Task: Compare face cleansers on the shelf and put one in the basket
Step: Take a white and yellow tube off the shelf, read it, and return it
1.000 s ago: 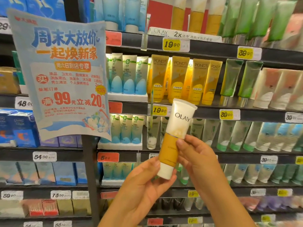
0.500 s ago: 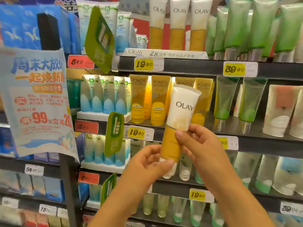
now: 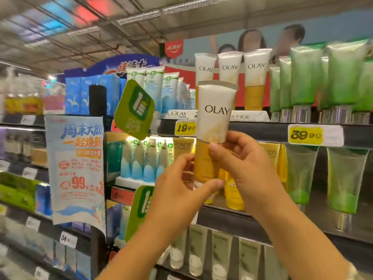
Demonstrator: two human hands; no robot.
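Both hands (image 3: 201, 178) over Olay tube's (image 3: 216, 112) hidden cap end.

Bright, even store light from ceiling strip lamps (image 3: 139, 18) — far left shelves and ceiling smear with motion blur; edges bow outward.

At left of the frame I see a pale blue promotional poster (image 3: 77, 170) with red "99" print hanging off the rack. Just above it a green hanging tag (image 3: 134, 110) tilts; a second green tag (image 3: 139, 211) sits lower centre. Yellow price labels read 19.90 (image 3: 185, 128) and, at right, 39.90 (image 3: 314, 135)
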